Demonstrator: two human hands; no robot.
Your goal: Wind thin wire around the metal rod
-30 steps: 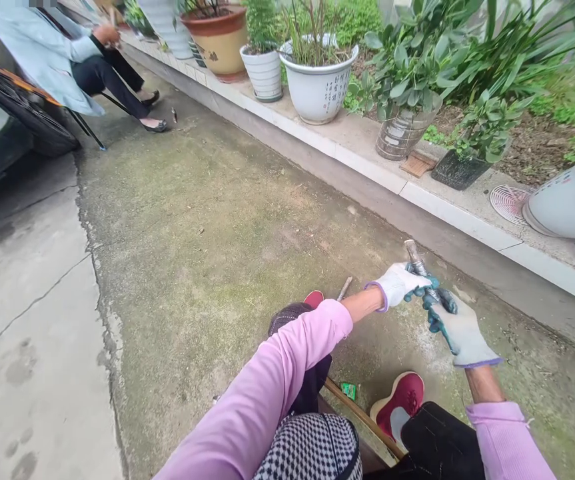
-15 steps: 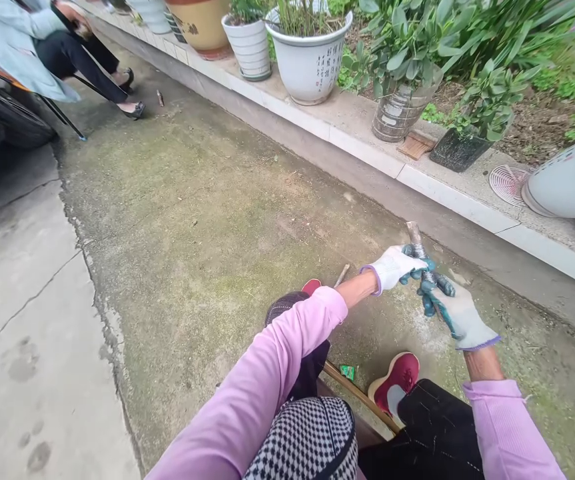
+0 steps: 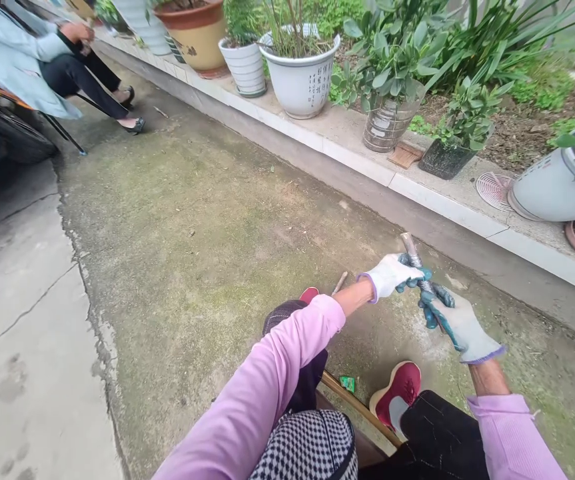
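Both my hands wear white gloves with blue-green palms. My left hand (image 3: 392, 275) is closed round a short grey metal rod (image 3: 410, 244) that sticks up and away from me. Just below it, my right hand (image 3: 460, 323) grips the lower part of the same rod, fingers wrapped tight. The two hands touch, held out above the mossy concrete ground in front of my knees. My pink sleeves and red shoes (image 3: 398, 393) show below. A thin wooden stick (image 3: 362, 411) lies across under my legs.
A raised kerb (image 3: 417, 190) runs along the right with several potted plants (image 3: 300, 67) and a white pot (image 3: 552, 190). Another person sits on a chair at the far left (image 3: 42, 60). A small green scrap (image 3: 348, 383) lies by my foot.
My hands keep their grip on the rod and shift only slightly. The view has swung a little, lifting then dropping.
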